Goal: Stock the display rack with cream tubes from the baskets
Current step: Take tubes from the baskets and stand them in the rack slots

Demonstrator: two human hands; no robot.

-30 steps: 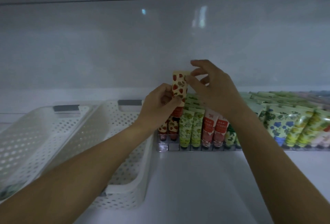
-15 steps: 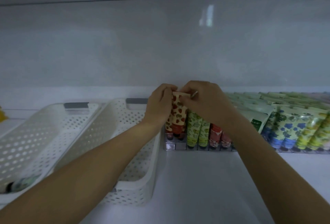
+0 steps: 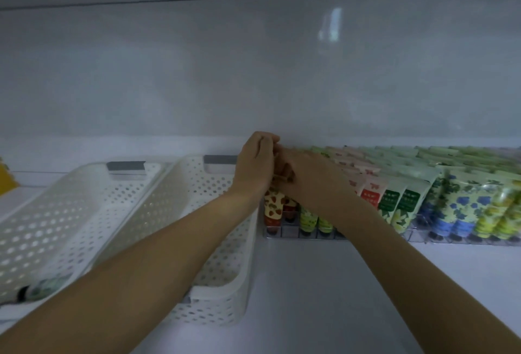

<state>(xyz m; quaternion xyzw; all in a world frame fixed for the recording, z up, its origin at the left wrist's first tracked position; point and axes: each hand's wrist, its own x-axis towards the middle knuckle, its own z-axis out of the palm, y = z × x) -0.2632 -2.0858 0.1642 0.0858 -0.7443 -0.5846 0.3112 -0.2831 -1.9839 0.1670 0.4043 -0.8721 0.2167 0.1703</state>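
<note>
A clear display rack point(image 3: 296, 234) stands on the white shelf, filled with rows of cream tubes. A strawberry-print tube point(image 3: 273, 207) stands in the rack's leftmost row. My left hand point(image 3: 255, 167) and my right hand point(image 3: 307, 176) meet over the back of that row, fingers curled around the top of a strawberry tube there. The tube's top is mostly hidden by my fingers. Two white perforated baskets sit to the left: the near basket point(image 3: 225, 283) beside the rack and the far-left basket point(image 3: 56, 212), which holds a green-print tube point(image 3: 42, 289).
Green, red, dark green and blue-flower tubes point(image 3: 456, 212) fill the rack to the right. A yellow object point(image 3: 7, 181) shows at the left edge. The shelf's back wall rises right behind the rack. Bare white shelf surface point(image 3: 324, 297) lies in front.
Both hands have lowered the strawberry tube from above the rack down into the leftmost row and pushed it toward the back.
</note>
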